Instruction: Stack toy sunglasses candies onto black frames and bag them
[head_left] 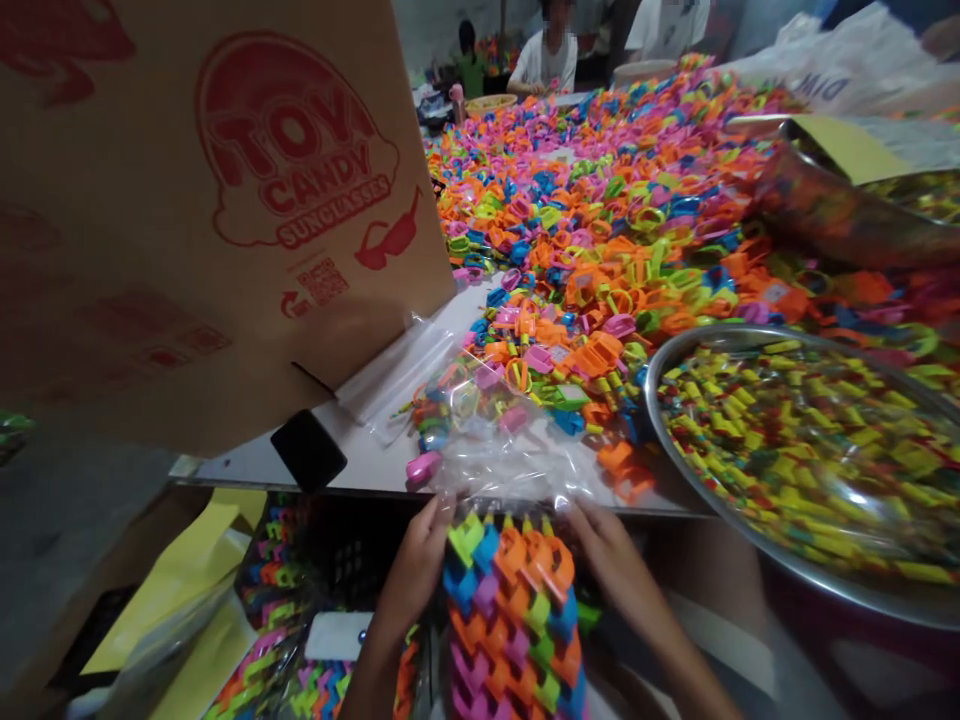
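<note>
A clear plastic bag (517, 620) packed with rows of orange, blue, green and pink plastic pieces hangs at the table's front edge. Its loose, empty top lies over the table edge. On the left side of the bag's top, my left hand (426, 545) has its fingers closed on the plastic. My right hand (600, 540) pinches the opposite side. Just beyond the bag, a heap of colourful plastic pieces (585, 270) spreads over the white table.
A large cardboard box (300, 200) stands at the left, beside a black phone (309, 450). A metal bowl (810, 460) of yellow wrapped items is at the right. Filled bags and yellow card (172, 580) lie below left. People (546, 60) sit at the back.
</note>
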